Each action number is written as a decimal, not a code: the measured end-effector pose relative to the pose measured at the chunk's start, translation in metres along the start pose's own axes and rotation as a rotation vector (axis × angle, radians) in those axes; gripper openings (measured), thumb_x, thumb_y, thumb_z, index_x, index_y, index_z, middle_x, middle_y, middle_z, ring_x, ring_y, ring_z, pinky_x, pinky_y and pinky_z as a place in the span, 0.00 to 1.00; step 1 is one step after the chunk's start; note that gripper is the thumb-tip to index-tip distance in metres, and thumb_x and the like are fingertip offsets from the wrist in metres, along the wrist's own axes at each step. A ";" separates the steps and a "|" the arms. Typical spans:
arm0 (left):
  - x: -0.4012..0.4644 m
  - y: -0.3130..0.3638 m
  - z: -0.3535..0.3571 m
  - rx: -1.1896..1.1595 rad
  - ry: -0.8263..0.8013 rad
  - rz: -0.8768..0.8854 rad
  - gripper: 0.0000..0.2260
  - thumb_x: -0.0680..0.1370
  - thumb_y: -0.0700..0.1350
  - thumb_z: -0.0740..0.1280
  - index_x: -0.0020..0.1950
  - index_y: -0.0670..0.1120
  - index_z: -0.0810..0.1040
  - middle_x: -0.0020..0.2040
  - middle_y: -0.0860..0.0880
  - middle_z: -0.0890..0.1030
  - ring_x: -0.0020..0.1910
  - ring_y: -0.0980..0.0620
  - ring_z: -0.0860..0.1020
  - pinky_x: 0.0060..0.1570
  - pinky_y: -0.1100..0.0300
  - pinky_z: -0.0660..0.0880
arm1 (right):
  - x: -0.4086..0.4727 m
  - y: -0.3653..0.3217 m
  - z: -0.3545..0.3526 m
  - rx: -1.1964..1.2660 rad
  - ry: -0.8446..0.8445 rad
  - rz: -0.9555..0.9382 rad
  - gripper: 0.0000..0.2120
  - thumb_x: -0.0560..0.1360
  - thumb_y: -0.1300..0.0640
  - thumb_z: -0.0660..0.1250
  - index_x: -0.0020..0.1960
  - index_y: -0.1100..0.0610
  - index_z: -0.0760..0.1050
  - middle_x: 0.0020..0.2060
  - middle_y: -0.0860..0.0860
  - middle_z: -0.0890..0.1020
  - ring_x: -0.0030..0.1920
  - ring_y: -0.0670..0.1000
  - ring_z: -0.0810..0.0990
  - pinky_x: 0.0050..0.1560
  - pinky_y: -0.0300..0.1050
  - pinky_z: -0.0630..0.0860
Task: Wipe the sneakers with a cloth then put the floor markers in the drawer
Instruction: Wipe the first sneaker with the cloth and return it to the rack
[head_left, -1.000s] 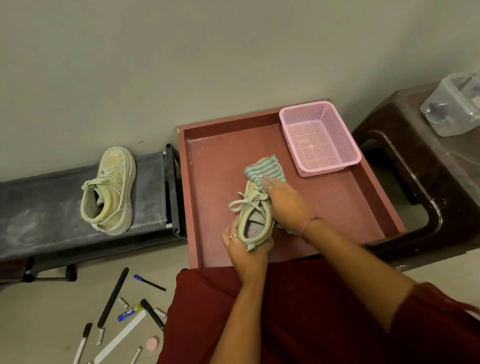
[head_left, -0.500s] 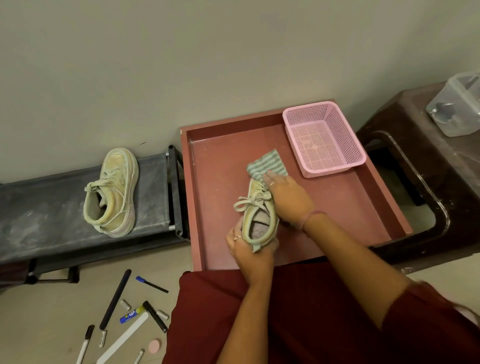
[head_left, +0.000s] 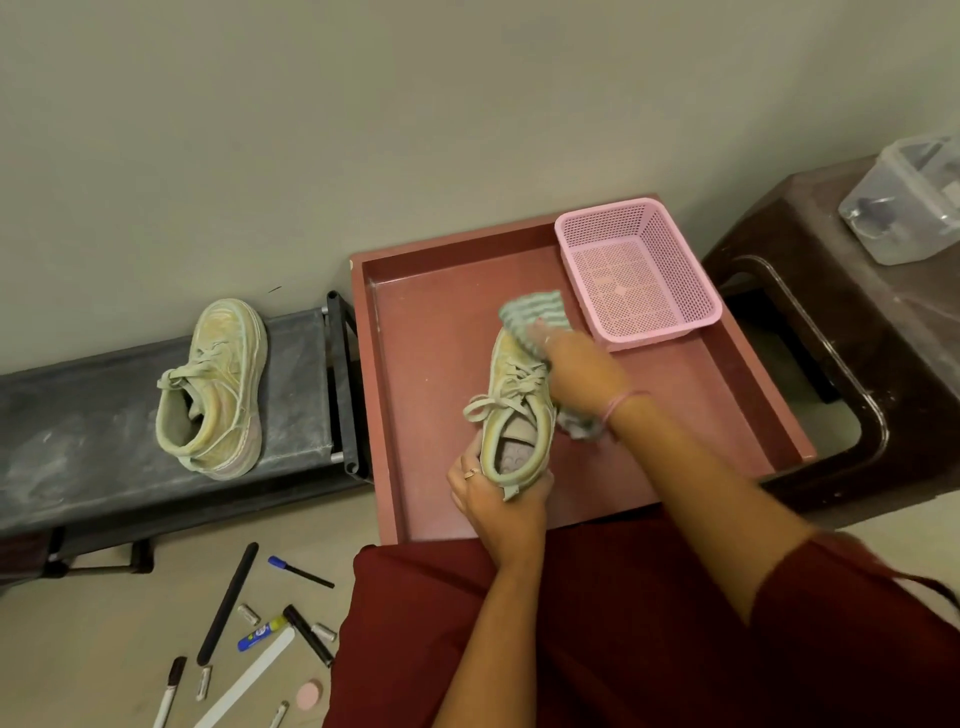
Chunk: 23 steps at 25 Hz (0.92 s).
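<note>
My left hand grips the heel of a pale green sneaker held over the open red drawer. My right hand holds a green striped cloth against the sneaker's toe and right side. A second, matching sneaker stands on the dark low rack to the left. Several markers lie on the floor at lower left, among them a blue-capped marker and a black marker.
A pink mesh basket sits in the drawer's far right corner. A brown plastic stool with a clear container stands at right. A black stick, a white stick, batteries and a glue tube lie among the markers.
My right hand and the cloth have shifted slightly along the sneaker's toe and side. My left hand keeps its hold on the heel.
</note>
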<state>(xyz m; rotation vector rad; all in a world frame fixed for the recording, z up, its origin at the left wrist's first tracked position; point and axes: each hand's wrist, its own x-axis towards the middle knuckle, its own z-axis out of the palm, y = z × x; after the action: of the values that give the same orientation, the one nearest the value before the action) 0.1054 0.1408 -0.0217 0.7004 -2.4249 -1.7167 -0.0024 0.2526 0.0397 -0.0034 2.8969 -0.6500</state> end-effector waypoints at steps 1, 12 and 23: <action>0.001 0.000 0.000 0.002 -0.004 0.004 0.36 0.56 0.40 0.80 0.63 0.48 0.76 0.56 0.51 0.74 0.53 0.61 0.67 0.59 0.51 0.72 | -0.006 0.001 0.017 -0.051 -0.046 -0.032 0.27 0.78 0.65 0.55 0.75 0.54 0.58 0.72 0.55 0.65 0.70 0.57 0.65 0.67 0.47 0.65; -0.001 0.007 -0.002 -0.015 0.004 -0.061 0.36 0.56 0.39 0.81 0.63 0.49 0.74 0.52 0.57 0.69 0.56 0.49 0.72 0.59 0.50 0.73 | -0.027 0.013 -0.034 0.226 0.089 0.240 0.22 0.72 0.69 0.60 0.61 0.54 0.78 0.54 0.55 0.82 0.52 0.54 0.79 0.47 0.38 0.71; 0.004 -0.003 -0.002 0.007 -0.017 -0.051 0.34 0.59 0.43 0.80 0.64 0.48 0.76 0.56 0.50 0.76 0.48 0.66 0.65 0.57 0.55 0.73 | -0.084 0.013 0.042 0.491 -0.113 0.024 0.32 0.76 0.70 0.56 0.77 0.59 0.50 0.76 0.51 0.55 0.75 0.45 0.53 0.71 0.29 0.48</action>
<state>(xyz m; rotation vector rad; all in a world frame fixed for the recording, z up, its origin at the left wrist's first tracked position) 0.1033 0.1365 -0.0241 0.7580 -2.4460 -1.7411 0.0874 0.2496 0.0104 0.0558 2.5519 -1.2885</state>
